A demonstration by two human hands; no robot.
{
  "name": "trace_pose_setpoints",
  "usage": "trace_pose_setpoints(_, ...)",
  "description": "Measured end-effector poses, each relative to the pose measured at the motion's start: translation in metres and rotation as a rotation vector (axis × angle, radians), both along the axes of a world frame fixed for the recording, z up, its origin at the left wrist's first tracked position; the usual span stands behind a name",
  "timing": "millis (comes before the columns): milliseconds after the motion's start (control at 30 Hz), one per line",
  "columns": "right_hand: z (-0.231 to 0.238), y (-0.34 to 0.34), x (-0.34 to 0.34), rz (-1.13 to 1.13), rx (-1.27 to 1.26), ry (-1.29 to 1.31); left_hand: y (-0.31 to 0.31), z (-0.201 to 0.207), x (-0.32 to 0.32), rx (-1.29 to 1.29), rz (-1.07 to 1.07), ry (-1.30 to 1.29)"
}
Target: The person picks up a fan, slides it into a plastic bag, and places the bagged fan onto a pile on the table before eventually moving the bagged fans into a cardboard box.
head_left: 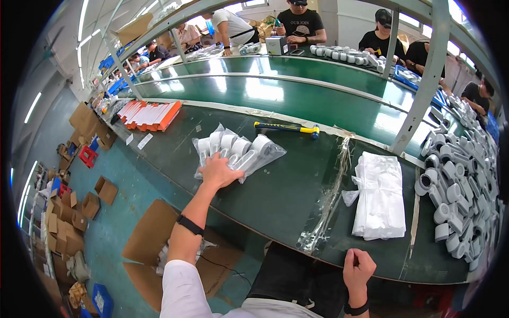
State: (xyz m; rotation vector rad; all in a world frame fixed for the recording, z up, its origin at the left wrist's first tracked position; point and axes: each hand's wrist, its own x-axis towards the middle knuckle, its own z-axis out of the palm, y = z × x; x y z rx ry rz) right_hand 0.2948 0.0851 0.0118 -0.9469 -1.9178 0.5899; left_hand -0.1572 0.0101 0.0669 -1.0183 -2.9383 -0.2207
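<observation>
Several white handheld devices with round heads, in clear plastic bags (261,153), lie side by side on the dark green table (286,196). My left hand (216,172) reaches over their near ends, thumb toward the right and fingers curled on the plastic; part of the grip is hidden. At the table's front edge my right hand (359,267) is closed, its fingers curled in, with nothing visible in it. Beyond that hand lies a stack of flat white plastic bags (379,199).
A yellow-and-black hammer (289,127) lies at the table's far edge. Orange-and-white flat cartons (151,115) lie at far left; loose grey-white devices (456,196) are heaped at right. Below left stands an open cardboard box (148,238). A metal post (424,85) rises behind; co-workers sit beyond the green conveyor (275,87).
</observation>
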Motion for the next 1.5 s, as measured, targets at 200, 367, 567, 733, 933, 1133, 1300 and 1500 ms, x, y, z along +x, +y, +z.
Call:
trace_pose_setpoints(200,0.0,-0.001,-0.001,0.005,-0.003,-0.013,-0.001,0.007,0.003,-0.019,0.014,-0.062)
trace_pose_setpoints(367,0.001,-0.002,-0.002,-0.003,-0.008,-0.005,-0.001,0.013,0.001,-0.063,0.023,-0.128)
trace_pose_setpoints(567,0.001,0.0,0.0,-0.007,0.01,0.02,0.004,0.01,0.004,-0.094,0.046,-0.103)
trace_pose_setpoints(733,0.002,0.004,-0.002,0.008,0.089,0.057,0.007,0.008,0.006,-0.105,0.121,-0.134)
trace_pose_setpoints(933,0.002,0.002,-0.001,0.012,0.087,0.043,0.013,0.012,0.018,-0.126,0.147,-0.123)
trace_pose_setpoints(1133,0.0,0.0,-0.001,0.023,0.085,0.055,0.015,0.014,0.021,-0.116,0.168,-0.083)
trace_pose_setpoints(1300,0.0,0.002,0.004,-0.002,0.105,0.056,0.021,0.002,0.019,-0.069,0.116,-0.043)
trace_pose_setpoints(1500,-0.001,0.004,-0.001,-0.014,0.131,0.059,-0.001,-0.001,0.02,0.051,0.155,0.004)
